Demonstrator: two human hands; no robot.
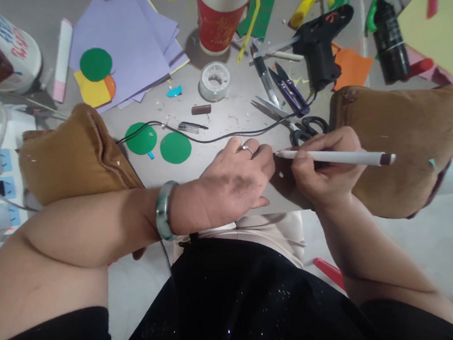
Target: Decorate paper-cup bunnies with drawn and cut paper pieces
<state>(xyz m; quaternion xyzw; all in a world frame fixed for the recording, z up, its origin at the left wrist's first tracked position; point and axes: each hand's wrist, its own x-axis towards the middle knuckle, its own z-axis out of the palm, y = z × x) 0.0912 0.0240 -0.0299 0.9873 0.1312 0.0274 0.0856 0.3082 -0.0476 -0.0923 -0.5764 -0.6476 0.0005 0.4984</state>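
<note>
A white marker (pixel 340 157) with a dark end lies in the grip of my right hand (pixel 327 169), its tip pointing left toward my other hand. My left hand (pixel 237 182) rests at the table's front edge with its fingers curled down and pressed together; whatever is under the fingertips is hidden. Two green paper circles, one (pixel 176 147) close to my left wrist and another (pixel 141 138) behind it, lie flat on the table. A small brown cap (pixel 201 110) sits farther back.
Brown cushions (pixel 78 156) flank the hands. A black cable (pixel 224 138) crosses the table. Behind are scissors (pixel 285 120), a tape roll (pixel 214 81), a red cup (pixel 219 22), a black glue gun (pixel 319 51) and purple paper (pixel 128 41).
</note>
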